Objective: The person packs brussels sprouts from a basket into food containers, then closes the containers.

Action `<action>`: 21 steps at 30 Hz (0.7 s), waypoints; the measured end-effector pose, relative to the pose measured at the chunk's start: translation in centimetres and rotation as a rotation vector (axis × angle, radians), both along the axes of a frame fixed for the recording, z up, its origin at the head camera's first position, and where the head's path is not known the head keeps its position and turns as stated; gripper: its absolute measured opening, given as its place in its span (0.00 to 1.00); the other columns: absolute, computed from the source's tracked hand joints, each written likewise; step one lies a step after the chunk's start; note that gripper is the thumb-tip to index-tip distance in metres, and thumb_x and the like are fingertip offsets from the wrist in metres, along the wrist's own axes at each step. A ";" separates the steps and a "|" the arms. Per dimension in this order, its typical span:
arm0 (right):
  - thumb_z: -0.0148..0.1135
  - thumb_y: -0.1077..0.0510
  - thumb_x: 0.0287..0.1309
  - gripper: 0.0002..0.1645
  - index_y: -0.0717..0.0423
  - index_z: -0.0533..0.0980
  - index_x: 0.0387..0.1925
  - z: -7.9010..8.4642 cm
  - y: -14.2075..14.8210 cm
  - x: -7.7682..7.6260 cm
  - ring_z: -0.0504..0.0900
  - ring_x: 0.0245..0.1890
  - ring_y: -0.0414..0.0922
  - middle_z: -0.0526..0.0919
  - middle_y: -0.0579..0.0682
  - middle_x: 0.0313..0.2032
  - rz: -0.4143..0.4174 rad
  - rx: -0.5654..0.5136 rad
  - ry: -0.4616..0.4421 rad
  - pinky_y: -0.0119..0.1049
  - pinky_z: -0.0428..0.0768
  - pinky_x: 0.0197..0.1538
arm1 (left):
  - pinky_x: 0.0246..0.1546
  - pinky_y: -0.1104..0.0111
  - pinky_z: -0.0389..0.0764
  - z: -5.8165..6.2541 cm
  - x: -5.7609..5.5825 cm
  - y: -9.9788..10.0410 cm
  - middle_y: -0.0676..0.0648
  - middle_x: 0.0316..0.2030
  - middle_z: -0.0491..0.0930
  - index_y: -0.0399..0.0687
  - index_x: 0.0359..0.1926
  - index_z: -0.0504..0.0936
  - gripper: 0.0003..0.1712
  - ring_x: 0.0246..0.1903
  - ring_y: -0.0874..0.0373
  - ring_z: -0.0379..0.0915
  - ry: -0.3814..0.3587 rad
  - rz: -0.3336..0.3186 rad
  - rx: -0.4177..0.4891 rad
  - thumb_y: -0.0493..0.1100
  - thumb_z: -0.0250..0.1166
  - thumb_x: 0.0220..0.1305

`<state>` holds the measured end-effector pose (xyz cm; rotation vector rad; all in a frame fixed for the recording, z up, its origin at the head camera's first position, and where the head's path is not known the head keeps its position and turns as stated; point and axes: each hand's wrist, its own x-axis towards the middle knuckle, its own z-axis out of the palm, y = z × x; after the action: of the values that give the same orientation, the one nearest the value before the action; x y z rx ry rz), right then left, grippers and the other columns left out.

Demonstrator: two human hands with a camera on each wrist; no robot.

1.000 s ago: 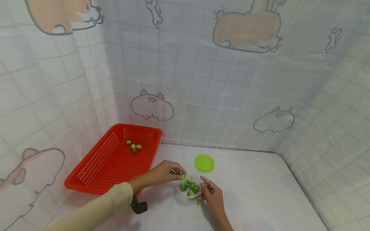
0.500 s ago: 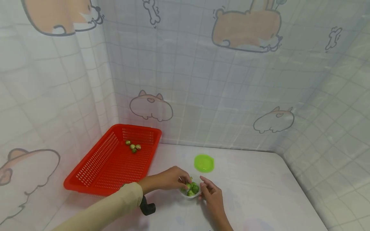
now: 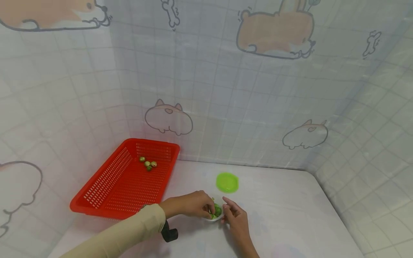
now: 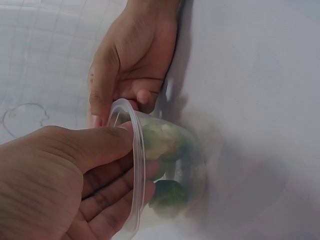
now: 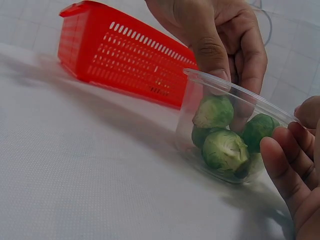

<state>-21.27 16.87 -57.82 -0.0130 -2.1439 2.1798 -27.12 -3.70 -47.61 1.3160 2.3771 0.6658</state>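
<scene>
A clear plastic bowl (image 5: 272,107) stands on the white surface with several Brussels sprouts (image 5: 225,151) inside. My left hand (image 3: 198,205) reaches over its rim from the left. Its thumb and fingertips are down among the sprouts, touching or very close to one Brussels sprout (image 5: 214,111); whether they pinch it is unclear through the plastic. On the opposite side my right hand (image 3: 238,218) holds the bowl by its edge, thumb at the rim and fingers against the wall. In the head view the left hand hides part of the bowl.
A red plastic basket (image 3: 138,190) stands to the left, with several sprouts (image 3: 148,163) in its far end. Behind the bowl lies a bright green lid (image 3: 227,182). Patterned curtains (image 3: 226,89) hang around the white table (image 3: 277,200).
My left hand has carried a sprout from the bowl's left rim down into the bowl, and has shifted a little right and nearer. My right hand has stayed at the bowl.
</scene>
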 end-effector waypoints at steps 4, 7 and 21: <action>0.62 0.50 0.69 0.27 0.58 0.75 0.64 0.0 -0.1 0.0 0.82 0.24 0.43 0.82 0.58 0.33 -0.010 0.015 0.012 0.34 0.85 0.33 | 0.36 0.80 0.78 0.1 0.2 -0.1 0.61 0.34 0.85 0.50 0.39 0.89 0.06 0.31 0.75 0.76 -0.006 0.015 -0.004 0.39 0.74 0.60; 0.63 0.50 0.69 0.27 0.59 0.76 0.63 0.0 -0.1 0.1 0.82 0.23 0.43 0.82 0.56 0.32 -0.021 0.034 0.029 0.34 0.85 0.32 | 0.37 0.80 0.79 0.0 0.2 -0.1 0.62 0.35 0.85 0.51 0.39 0.89 0.06 0.32 0.75 0.77 -0.014 0.021 0.005 0.39 0.74 0.60; 0.63 0.49 0.69 0.27 0.58 0.76 0.63 -0.2 0.0 0.1 0.82 0.23 0.42 0.82 0.56 0.34 -0.028 0.028 0.016 0.35 0.85 0.32 | 0.41 0.79 0.80 0.2 0.1 -0.8 0.61 0.36 0.86 0.51 0.42 0.89 0.07 0.36 0.75 0.78 -0.010 0.029 0.056 0.39 0.72 0.62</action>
<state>-21.21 16.84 -58.04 -0.0234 -2.1522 2.1265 -27.01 -4.52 -47.43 1.3004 2.3897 0.7504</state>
